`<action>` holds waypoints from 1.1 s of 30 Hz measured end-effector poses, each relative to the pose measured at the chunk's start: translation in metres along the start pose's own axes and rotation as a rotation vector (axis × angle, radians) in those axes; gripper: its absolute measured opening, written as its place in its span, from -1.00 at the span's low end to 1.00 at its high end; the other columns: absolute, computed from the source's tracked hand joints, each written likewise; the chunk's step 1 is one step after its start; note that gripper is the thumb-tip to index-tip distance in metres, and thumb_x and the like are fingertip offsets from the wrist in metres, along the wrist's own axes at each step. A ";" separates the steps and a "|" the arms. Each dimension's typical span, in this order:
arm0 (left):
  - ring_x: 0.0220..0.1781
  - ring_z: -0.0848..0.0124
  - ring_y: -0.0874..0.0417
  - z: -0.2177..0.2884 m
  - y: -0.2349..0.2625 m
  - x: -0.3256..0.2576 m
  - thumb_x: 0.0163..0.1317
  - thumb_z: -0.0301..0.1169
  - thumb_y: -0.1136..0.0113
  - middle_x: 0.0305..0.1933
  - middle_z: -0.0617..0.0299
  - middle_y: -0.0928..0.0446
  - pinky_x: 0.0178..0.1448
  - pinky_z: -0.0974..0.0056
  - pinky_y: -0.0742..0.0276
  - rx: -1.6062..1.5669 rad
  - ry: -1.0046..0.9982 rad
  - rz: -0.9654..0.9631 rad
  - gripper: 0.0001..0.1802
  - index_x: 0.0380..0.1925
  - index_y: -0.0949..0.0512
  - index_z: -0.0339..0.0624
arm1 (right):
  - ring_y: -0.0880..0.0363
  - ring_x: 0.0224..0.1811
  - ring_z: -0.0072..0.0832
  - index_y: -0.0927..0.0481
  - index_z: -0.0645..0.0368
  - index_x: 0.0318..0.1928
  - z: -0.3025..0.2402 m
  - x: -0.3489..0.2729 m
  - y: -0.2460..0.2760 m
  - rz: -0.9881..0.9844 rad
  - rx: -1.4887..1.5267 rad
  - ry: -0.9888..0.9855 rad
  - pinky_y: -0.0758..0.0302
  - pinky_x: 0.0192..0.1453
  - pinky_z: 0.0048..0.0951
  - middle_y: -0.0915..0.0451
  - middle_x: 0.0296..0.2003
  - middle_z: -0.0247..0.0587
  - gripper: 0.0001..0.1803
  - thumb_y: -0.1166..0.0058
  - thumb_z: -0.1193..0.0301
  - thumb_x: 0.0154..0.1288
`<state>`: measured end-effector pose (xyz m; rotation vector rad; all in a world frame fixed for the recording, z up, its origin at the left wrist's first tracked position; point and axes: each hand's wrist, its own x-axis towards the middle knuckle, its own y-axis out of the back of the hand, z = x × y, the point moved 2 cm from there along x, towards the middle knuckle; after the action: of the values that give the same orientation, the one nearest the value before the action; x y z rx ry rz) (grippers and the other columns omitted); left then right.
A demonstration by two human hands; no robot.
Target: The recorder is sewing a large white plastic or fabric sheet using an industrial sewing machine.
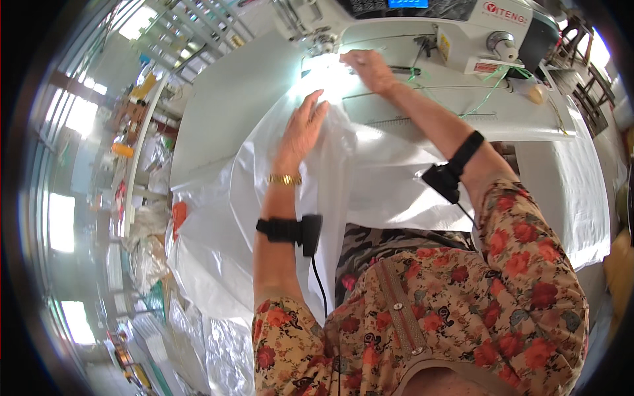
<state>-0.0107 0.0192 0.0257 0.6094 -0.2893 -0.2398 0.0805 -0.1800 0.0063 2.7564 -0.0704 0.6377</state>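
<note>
White worktable [224, 105] fills the upper centre of the frame. White translucent woven sheet [370, 178] drapes from the table's middle down toward the lower left. White industrial sewing machine [422, 33] stands at upper centre-right, green thread [492, 89] trailing across its bed. Left hand [302, 129], centre frame, lies flat and open on a raised fold of the sheet, fingers extended. Right hand [370, 69], upper centre, presses the sheet palm-down just beside the needle area, fingers spread, gripping nothing. Black wrist straps on both forearms.
</note>
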 end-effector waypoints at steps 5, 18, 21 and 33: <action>0.42 -0.03 -0.18 0.025 -0.031 -0.157 0.14 -0.21 -0.31 0.41 -0.13 -0.15 0.43 -0.04 -0.10 0.258 -0.315 0.184 -0.23 0.30 -0.23 -0.28 | -0.52 -0.42 -0.27 -0.53 0.27 -0.31 -0.050 -0.087 0.044 0.102 -0.161 0.394 -0.45 -0.30 -0.33 -0.56 -0.43 -0.10 -0.78 -0.09 0.33 0.34; -0.21 0.48 -0.56 -0.019 -0.046 -0.366 0.28 -0.58 -0.07 -0.21 0.18 -0.54 -0.10 0.41 -0.53 -0.294 0.724 0.419 -0.73 -0.02 -0.44 -0.34 | -0.58 -0.24 -0.47 -0.63 0.31 -0.15 -0.061 -0.242 -0.043 -0.793 0.321 -0.416 -0.50 -0.05 -0.45 -0.66 -0.28 -0.21 -0.71 -0.12 0.30 0.32; -0.32 0.55 -0.54 0.041 -0.016 -0.350 0.37 -0.46 0.02 -0.32 0.26 -0.55 -0.16 0.47 -0.51 -0.681 0.563 0.619 -0.79 -0.08 -0.47 -0.33 | -0.55 -0.16 -0.55 -0.64 0.30 -0.16 -0.060 -0.252 -0.055 -0.869 0.546 -0.507 -0.46 0.03 -0.47 -0.65 -0.26 -0.28 -0.73 -0.10 0.32 0.34; -0.27 0.24 -0.62 0.061 -0.015 -0.251 0.09 -0.57 -0.24 -0.31 0.09 -0.60 -0.16 0.23 -0.53 0.315 0.096 0.265 -0.82 -0.26 -0.58 -0.36 | -0.59 -0.10 -0.45 -0.53 0.25 0.06 -0.101 -0.283 -0.065 -1.289 0.353 -0.065 -0.44 0.05 -0.39 -0.66 -0.23 -0.15 -0.63 -0.02 0.31 0.34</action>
<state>-0.2674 0.0517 0.0158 0.8824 -0.3145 0.0926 -0.2087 -0.0936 -0.0497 2.3743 1.7403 0.1679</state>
